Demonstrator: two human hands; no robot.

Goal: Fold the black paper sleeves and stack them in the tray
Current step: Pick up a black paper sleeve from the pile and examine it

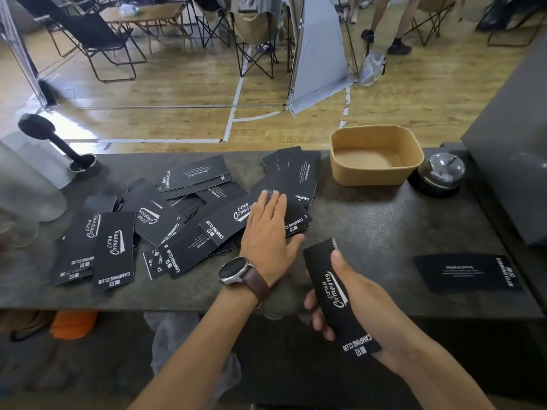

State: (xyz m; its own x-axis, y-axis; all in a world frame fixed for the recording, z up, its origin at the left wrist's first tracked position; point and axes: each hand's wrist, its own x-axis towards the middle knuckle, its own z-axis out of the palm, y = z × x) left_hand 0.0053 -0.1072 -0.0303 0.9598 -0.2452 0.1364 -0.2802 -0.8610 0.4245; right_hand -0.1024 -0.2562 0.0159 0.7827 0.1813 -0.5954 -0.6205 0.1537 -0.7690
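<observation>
The left hand (268,232), a watch (236,270) with a brown strap on its wrist, lies flat with straight fingers (273,205) held close together, pressing on the right part of a loose heap of black paper sleeves (165,220) spread over the dark bench (384,220). The heap covers the left and middle of the bench, the sleeves overlapping at many angles, most showing white "Club Camping" or "Camping Club" print. The right hand (352,303) is nearer, at the near edge of the bench, and grips a small stack of folded sleeves (337,294): the thumb lies curled over the top face and the other fingers wrap beneath from the left side, with thin edges of several sleeves showing at the stack's far end. One single flat sleeve (467,272) lies apart at the right of the bench, print side up. The tan tray (374,156) stands at the far edge, right of the heap and just beside its farthest sleeves; its bare floor is visible. Just right of the tray sits a chrome call bell (441,173), and a tall dark box (509,161) stands at the far right. At the far left of the bench a black post with a rounded head (50,137) leans out of a small metal cup. Beyond the bench, folding chairs (97,39) stand on a wooden floor.
</observation>
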